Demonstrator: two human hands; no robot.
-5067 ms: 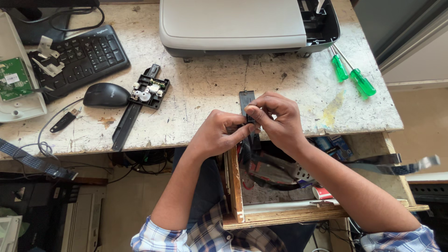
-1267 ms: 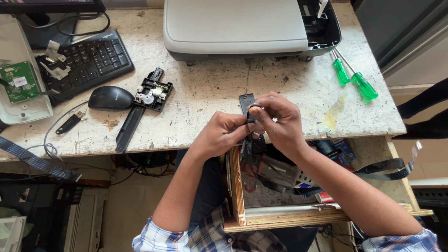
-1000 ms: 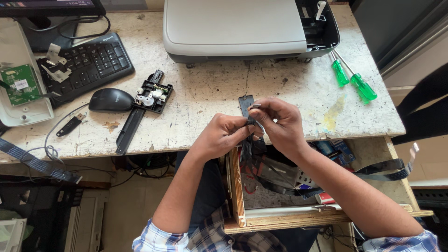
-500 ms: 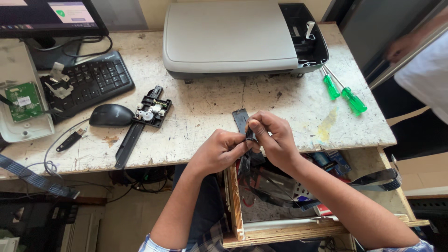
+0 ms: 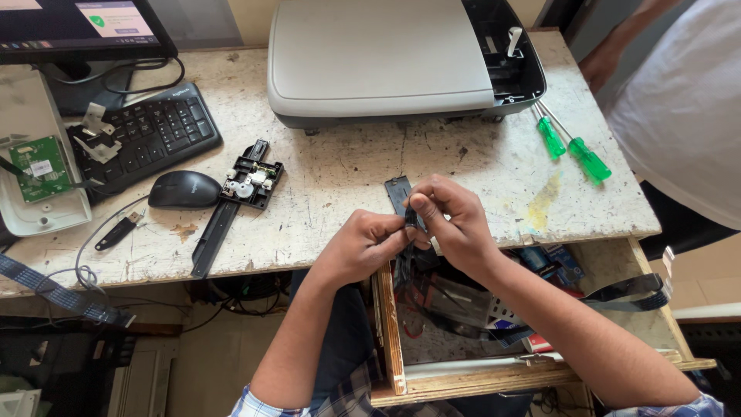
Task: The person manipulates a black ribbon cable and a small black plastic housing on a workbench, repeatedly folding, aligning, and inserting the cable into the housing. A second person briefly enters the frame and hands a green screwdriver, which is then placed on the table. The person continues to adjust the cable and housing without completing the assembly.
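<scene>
Holding a thin black strip (image 5: 399, 193) between both hands, the person works at the front edge of the tabletop (image 5: 347, 166). The left hand (image 5: 363, 245) pinches the strip low down, so it stays steady. The right hand (image 5: 451, 224) curls over it and grips it with the fingertips, close to the left one. The strip's top end lies on the tabletop, and its lower part hangs over the open wooden drawer (image 5: 390, 332), which is full of dark bits. Two green screwdrivers (image 5: 571, 147) lie to the right, within easy reach. A grey printer (image 5: 386, 62) sits at the back, and a black mouse (image 5: 184, 189) rests well to the left.
</scene>
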